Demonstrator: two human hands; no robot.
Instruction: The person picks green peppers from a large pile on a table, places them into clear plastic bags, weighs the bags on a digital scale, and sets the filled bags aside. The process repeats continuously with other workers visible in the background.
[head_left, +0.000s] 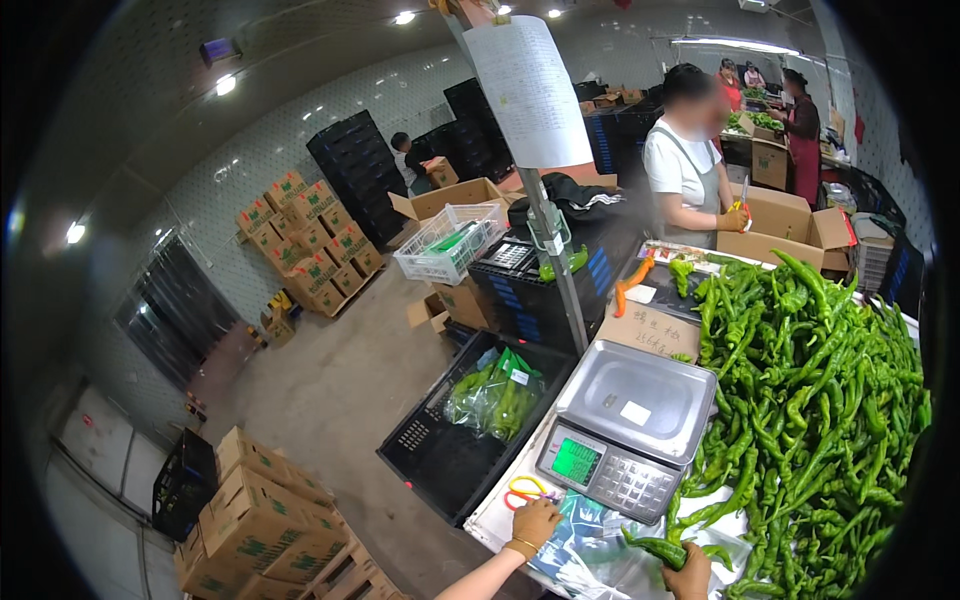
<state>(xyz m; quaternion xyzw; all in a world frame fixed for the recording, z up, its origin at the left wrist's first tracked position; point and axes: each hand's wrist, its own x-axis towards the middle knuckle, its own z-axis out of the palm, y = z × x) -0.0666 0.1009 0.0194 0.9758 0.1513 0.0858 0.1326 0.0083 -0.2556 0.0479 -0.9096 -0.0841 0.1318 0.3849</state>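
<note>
My right hand (688, 574) is closed around a green pepper (655, 546) at the table's near edge. Another pepper tip sticks out on the other side of that hand. My left hand (537, 524), fingers bent together, pinches the edge of a clear plastic bag (585, 530) with printed patches. Just beyond those fingers lie scissors (524, 491) with red and yellow handles. A digital scale (610, 470) with a lit green display stands in front of me. Its steel pan (640, 390) bears only a small white label. A large heap of long green peppers (800, 400) covers the right side.
Left of the table, a black crate (420, 450) holds bagged peppers (500, 395). Behind the scale lie a marked cardboard piece (650, 328) and an orange-red pepper (633, 284). A metal post (565, 280) rises beyond. A co-worker (685, 160) stands across by an open carton (780, 225).
</note>
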